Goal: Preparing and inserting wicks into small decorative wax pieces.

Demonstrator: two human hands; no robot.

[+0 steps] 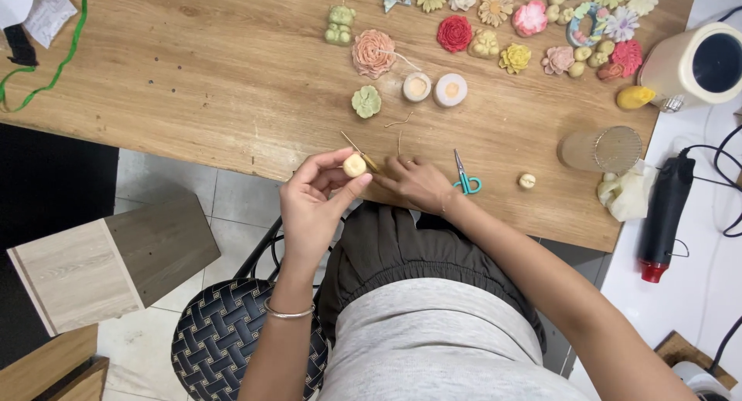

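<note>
Both hands work at the near edge of the wooden surface (193, 84). With the small cream ball (355, 165) as landmark: the left hand (313, 200) pinches that ball between thumb and fingertips, holding it up just off the surface edge, a thin bangle (287, 313) on the wrist below. A slim gold-coloured stick (357, 147) shows just behind the ball, slanting up and left; which hand holds it I cannot tell. Just right of the ball, the right hand (417, 183) lies low on the surface with fingers curled toward it; whether it grips anything I cannot tell. Further right of the ball lie small teal-handled scissors (464, 178), then a little cream bead (527, 181), then a clear cylinder with a mesh end (603, 148). Up beyond the ball sit a green flower shape (366, 101) and two small round cream pots (433, 88), with many coloured moulded flowers (495, 22) behind them. Far left of the ball, a green ribbon (54, 69) trails over the surface corner.
</note>
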